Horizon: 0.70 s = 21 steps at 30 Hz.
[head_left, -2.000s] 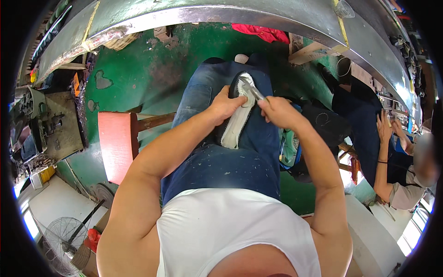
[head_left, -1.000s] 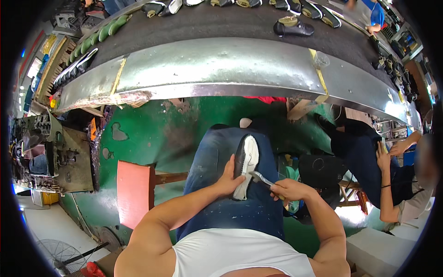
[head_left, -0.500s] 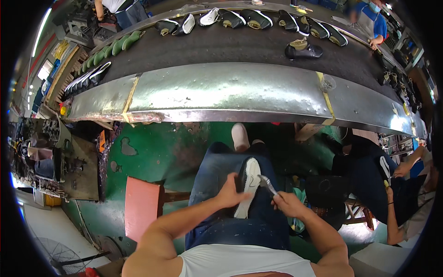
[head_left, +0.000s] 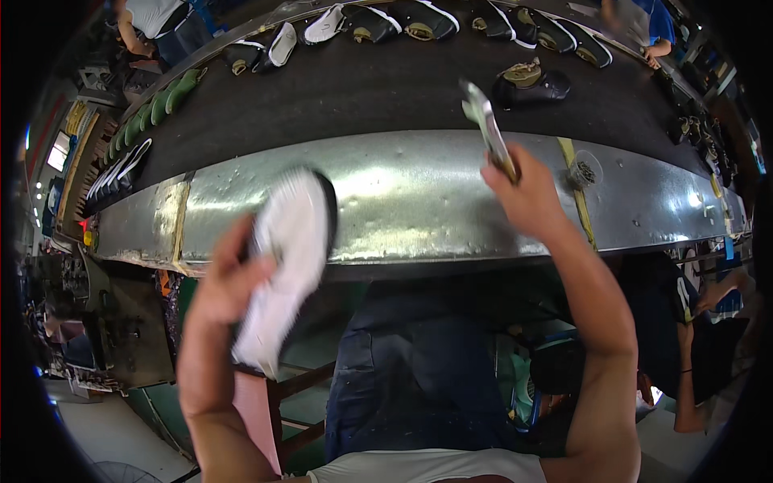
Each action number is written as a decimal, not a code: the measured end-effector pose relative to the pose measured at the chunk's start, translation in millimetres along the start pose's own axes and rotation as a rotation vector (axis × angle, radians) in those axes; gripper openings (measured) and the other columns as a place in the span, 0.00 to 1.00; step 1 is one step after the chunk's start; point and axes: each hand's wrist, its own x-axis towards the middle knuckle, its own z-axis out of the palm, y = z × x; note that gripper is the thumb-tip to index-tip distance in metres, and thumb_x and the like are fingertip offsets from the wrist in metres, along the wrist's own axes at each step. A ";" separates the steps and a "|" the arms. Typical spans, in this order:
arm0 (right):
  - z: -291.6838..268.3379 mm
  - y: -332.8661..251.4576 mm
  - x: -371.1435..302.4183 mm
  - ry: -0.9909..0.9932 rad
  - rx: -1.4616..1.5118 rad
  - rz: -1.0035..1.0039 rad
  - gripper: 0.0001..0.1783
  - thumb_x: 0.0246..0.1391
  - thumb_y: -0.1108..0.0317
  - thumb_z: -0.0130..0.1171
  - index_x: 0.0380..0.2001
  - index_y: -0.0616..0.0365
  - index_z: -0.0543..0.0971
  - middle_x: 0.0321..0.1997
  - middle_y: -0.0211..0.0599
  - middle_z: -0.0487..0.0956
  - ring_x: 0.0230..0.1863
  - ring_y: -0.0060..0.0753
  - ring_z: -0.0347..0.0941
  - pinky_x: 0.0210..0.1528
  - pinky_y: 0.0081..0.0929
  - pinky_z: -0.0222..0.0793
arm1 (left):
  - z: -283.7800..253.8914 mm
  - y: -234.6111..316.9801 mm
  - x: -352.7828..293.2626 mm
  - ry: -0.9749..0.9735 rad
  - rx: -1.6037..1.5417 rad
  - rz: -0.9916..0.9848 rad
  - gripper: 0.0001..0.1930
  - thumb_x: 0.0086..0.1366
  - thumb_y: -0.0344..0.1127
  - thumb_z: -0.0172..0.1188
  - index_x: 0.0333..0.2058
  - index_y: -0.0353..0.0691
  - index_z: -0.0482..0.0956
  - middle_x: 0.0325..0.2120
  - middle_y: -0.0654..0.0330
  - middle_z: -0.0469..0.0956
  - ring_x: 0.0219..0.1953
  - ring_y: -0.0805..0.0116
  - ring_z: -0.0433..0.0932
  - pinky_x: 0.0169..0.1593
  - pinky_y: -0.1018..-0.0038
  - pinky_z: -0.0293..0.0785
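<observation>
My left hand (head_left: 219, 294) grips the side of a shoe upper on its last (head_left: 294, 233), lifted in front of the metal bench edge. Its white underside faces up and a dark rim shows along its right side. Motion blurs the shoe and the fingers. My right hand (head_left: 527, 197) is closed round the handles of metal pincers (head_left: 489, 125), held above the bench edge with the jaws pointing away from me. Nothing is visible between the jaws.
A dark conveyor bench (head_left: 338, 105) with a metal border (head_left: 419, 193) stretches across. Black and white shoes (head_left: 431, 20) line its far side; green lasts (head_left: 165, 101) stand left. A lone black shoe (head_left: 531, 84) and a cup of small bits (head_left: 585, 171) are right. Co-workers sit nearby.
The shoe has risen from my lap, forward and to the left, in my left hand. My right hand has carried the pincers off the shoe, up over the bench edge. The view has shifted.
</observation>
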 end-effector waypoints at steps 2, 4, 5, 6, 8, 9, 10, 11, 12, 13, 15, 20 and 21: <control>12.1 16.2 59.0 0.043 0.032 0.015 0.19 0.57 0.56 0.61 0.43 0.62 0.77 0.34 0.45 0.81 0.36 0.43 0.79 0.43 0.37 0.72 | -20.8 28.8 66.9 0.090 0.480 0.164 0.38 0.62 0.42 0.66 0.63 0.24 0.61 0.54 0.48 0.75 0.55 0.63 0.74 0.58 0.65 0.71; 19.5 26.6 111.4 0.063 0.065 0.043 0.19 0.58 0.57 0.60 0.42 0.63 0.77 0.34 0.46 0.81 0.36 0.45 0.79 0.43 0.38 0.72 | -43.7 40.6 144.7 0.167 1.116 0.391 0.36 0.62 0.43 0.65 0.62 0.27 0.64 0.53 0.47 0.76 0.52 0.54 0.76 0.57 0.60 0.71; 20.5 27.8 135.1 0.052 0.132 0.136 0.18 0.58 0.58 0.60 0.41 0.64 0.77 0.34 0.46 0.81 0.37 0.45 0.79 0.43 0.38 0.72 | -55.8 36.1 182.8 0.214 1.452 0.508 0.35 0.62 0.43 0.64 0.61 0.29 0.65 0.52 0.47 0.76 0.51 0.49 0.76 0.55 0.59 0.70; 24.9 27.4 161.7 0.031 0.215 0.221 0.18 0.58 0.58 0.60 0.40 0.66 0.77 0.35 0.47 0.81 0.38 0.46 0.79 0.42 0.38 0.72 | -62.6 37.2 210.1 0.257 1.603 0.467 0.35 0.61 0.43 0.65 0.62 0.30 0.65 0.53 0.46 0.75 0.53 0.46 0.74 0.58 0.58 0.68; 26.5 36.9 210.6 0.054 0.154 0.229 0.19 0.58 0.58 0.60 0.41 0.67 0.77 0.37 0.49 0.82 0.40 0.47 0.79 0.44 0.38 0.72 | -61.8 31.3 266.8 0.322 1.833 0.310 0.37 0.60 0.46 0.65 0.64 0.34 0.63 0.55 0.49 0.73 0.59 0.49 0.69 0.62 0.58 0.63; 27.9 42.5 235.6 0.073 0.098 0.240 0.20 0.58 0.58 0.60 0.41 0.68 0.78 0.39 0.51 0.82 0.43 0.49 0.80 0.45 0.39 0.73 | -70.1 18.9 290.3 0.317 1.828 0.309 0.37 0.60 0.46 0.65 0.64 0.34 0.63 0.55 0.49 0.73 0.59 0.49 0.69 0.62 0.58 0.63; 27.7 50.6 264.9 0.117 0.028 0.229 0.21 0.58 0.58 0.60 0.42 0.68 0.78 0.42 0.54 0.82 0.46 0.51 0.79 0.48 0.40 0.72 | -86.2 -0.7 310.8 0.298 1.903 0.458 0.38 0.62 0.48 0.64 0.65 0.35 0.61 0.57 0.49 0.72 0.61 0.51 0.68 0.62 0.59 0.62; 29.9 59.7 291.2 0.156 -0.043 0.220 0.21 0.57 0.57 0.60 0.43 0.68 0.79 0.45 0.57 0.81 0.50 0.54 0.79 0.50 0.41 0.72 | -104.4 -26.9 329.4 0.272 1.972 0.608 0.39 0.63 0.50 0.62 0.66 0.36 0.59 0.59 0.50 0.71 0.62 0.53 0.67 0.63 0.60 0.61; 35.1 57.5 313.4 0.161 -0.022 0.225 0.24 0.57 0.56 0.60 0.46 0.69 0.78 0.49 0.61 0.80 0.54 0.56 0.77 0.53 0.42 0.72 | -130.2 -58.6 343.7 0.205 1.927 0.636 0.31 0.66 0.52 0.58 0.61 0.37 0.67 0.54 0.49 0.76 0.58 0.54 0.73 0.59 0.59 0.68; 29.5 75.1 337.1 0.186 -0.056 0.227 0.25 0.57 0.55 0.60 0.47 0.69 0.78 0.50 0.61 0.80 0.55 0.56 0.76 0.54 0.41 0.72 | -106.0 -51.4 366.7 0.184 1.901 0.644 0.31 0.66 0.52 0.58 0.61 0.37 0.67 0.54 0.49 0.76 0.58 0.54 0.73 0.59 0.59 0.68; 25.8 82.2 368.7 0.240 -0.240 0.195 0.27 0.54 0.56 0.59 0.47 0.71 0.78 0.50 0.61 0.80 0.55 0.57 0.76 0.56 0.41 0.72 | -54.3 -7.9 405.5 0.069 1.865 -0.160 0.26 0.68 0.52 0.56 0.54 0.37 0.73 0.46 0.49 0.81 0.49 0.52 0.81 0.51 0.58 0.76; 24.0 133.6 456.0 0.321 -0.399 0.153 0.23 0.58 0.56 0.60 0.46 0.66 0.77 0.41 0.53 0.82 0.43 0.48 0.80 0.46 0.40 0.73 | -3.7 -45.1 518.0 0.272 1.591 0.823 0.34 0.65 0.41 0.60 0.66 0.46 0.57 0.51 0.46 0.77 0.53 0.50 0.77 0.55 0.57 0.75; 39.9 121.5 458.1 0.296 -0.390 0.153 0.23 0.58 0.56 0.60 0.46 0.66 0.77 0.41 0.53 0.82 0.43 0.48 0.80 0.46 0.40 0.73 | 5.2 -58.9 539.1 0.356 1.597 1.059 0.32 0.64 0.43 0.63 0.63 0.42 0.62 0.51 0.45 0.77 0.53 0.48 0.77 0.56 0.60 0.73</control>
